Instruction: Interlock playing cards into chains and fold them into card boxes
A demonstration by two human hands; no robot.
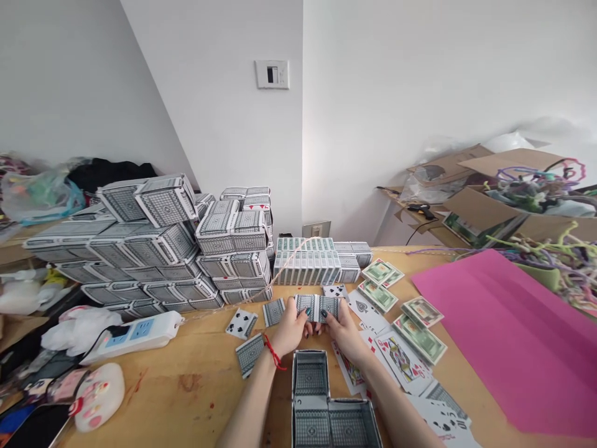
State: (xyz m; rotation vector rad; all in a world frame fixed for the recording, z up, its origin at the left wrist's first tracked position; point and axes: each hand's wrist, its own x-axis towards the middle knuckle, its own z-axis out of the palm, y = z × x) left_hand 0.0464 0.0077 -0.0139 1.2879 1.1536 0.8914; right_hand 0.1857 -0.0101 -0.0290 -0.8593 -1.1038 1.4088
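Between my hands are playing cards [305,302] with grey patterned backs facing up, two side by side with a pale seam between them. My left hand [291,328], with a red string bracelet at the wrist, pinches the left end, thumb on top. At the right end my right hand [344,328] grips the same cards, its thumb pressed on the back. Fingers below are partly hidden. Just under my hands stands an L-shaped open tray of folded cards [310,376]. Loose cards lie on both sides, such as a spade card [241,323] and a face card [399,358].
Stacked card-built blocks [158,249] rise at the back left. A row of card boxes [308,261] stands against the wall. Banknote-like green cards [420,338] and a pink sheet [508,342] lie right. A white power strip [135,335] and a phone [38,426] lie left.
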